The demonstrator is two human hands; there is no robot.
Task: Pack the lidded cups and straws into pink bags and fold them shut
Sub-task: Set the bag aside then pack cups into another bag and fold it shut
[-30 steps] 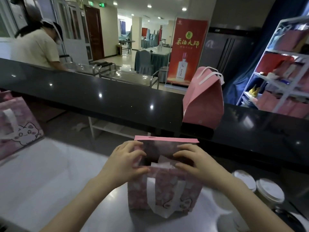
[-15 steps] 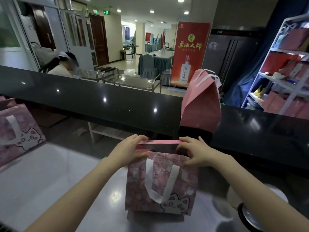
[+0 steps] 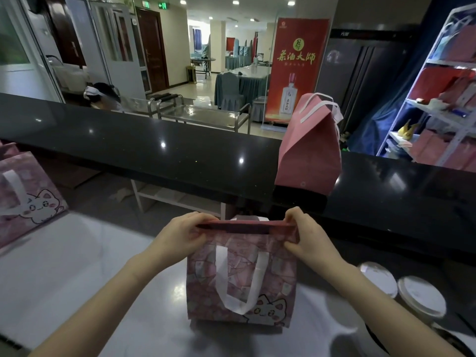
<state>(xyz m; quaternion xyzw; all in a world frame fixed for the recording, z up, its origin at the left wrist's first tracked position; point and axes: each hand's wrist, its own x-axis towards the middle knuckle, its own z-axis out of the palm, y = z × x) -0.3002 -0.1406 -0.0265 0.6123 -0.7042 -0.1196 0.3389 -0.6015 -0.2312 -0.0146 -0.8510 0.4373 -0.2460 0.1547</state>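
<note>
Pink bag [image 3: 240, 279], gaping a second ago, is now folded over, your left hand [image 3: 177, 235] and right hand [image 3: 307, 239] pinching the fold at 9 and 3 o'clock, so it's nearly shut.

The scene is viewed through one wide-angle camera worn on the head, aimed forward and down over the worktop [image 3: 64, 266]. The pink bag [image 3: 239, 274] is framed close at 6 o'clock, and the black counter [image 3: 154, 155] is seen farther off toward 12 o'clock.
</note>
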